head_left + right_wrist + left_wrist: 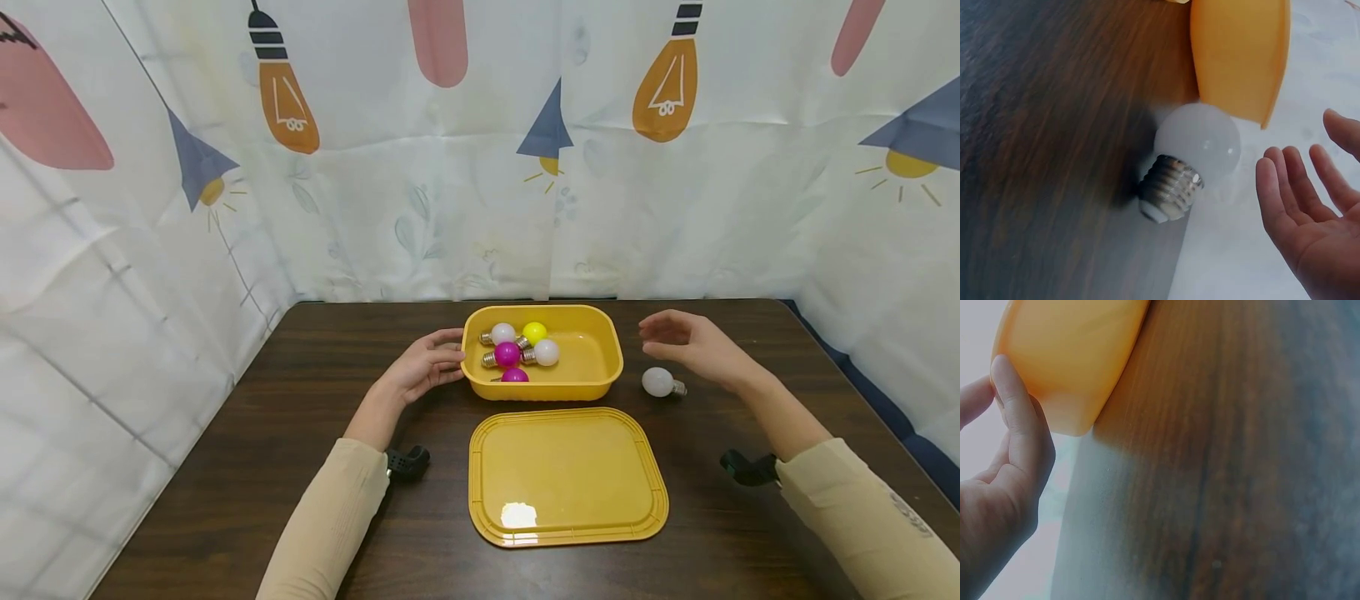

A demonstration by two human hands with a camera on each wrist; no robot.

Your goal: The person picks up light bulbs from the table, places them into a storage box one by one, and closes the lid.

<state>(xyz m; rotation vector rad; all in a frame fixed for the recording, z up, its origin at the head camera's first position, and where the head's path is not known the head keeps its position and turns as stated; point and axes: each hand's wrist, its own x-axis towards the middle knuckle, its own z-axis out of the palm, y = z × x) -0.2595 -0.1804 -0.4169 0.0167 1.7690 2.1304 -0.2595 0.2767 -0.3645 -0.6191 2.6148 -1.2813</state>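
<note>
A yellow plastic box (577, 354) holds several light bulbs at its left: white bulbs, magenta bulbs (507, 354) and a yellow bulb (535, 332). My left hand (426, 367) is at the box's left end, its fairly straight fingers touching the outer wall; the left wrist view shows fingertips against the box wall (1079, 356). To the right of the box, a white bulb (658, 382) lies on the table with its metal screw base pointing right. Just above and behind that bulb, my right hand (697, 343) hovers with loosely bent fingers and holds nothing; the right wrist view shows it apart from the bulb (1200, 140).
In front of the box lies a flat yellow lid (567, 479) with a raised rim. Everything stands on a dark wooden table (247, 467). A patterned curtain (480, 217) hangs behind the table's far edge and along its sides.
</note>
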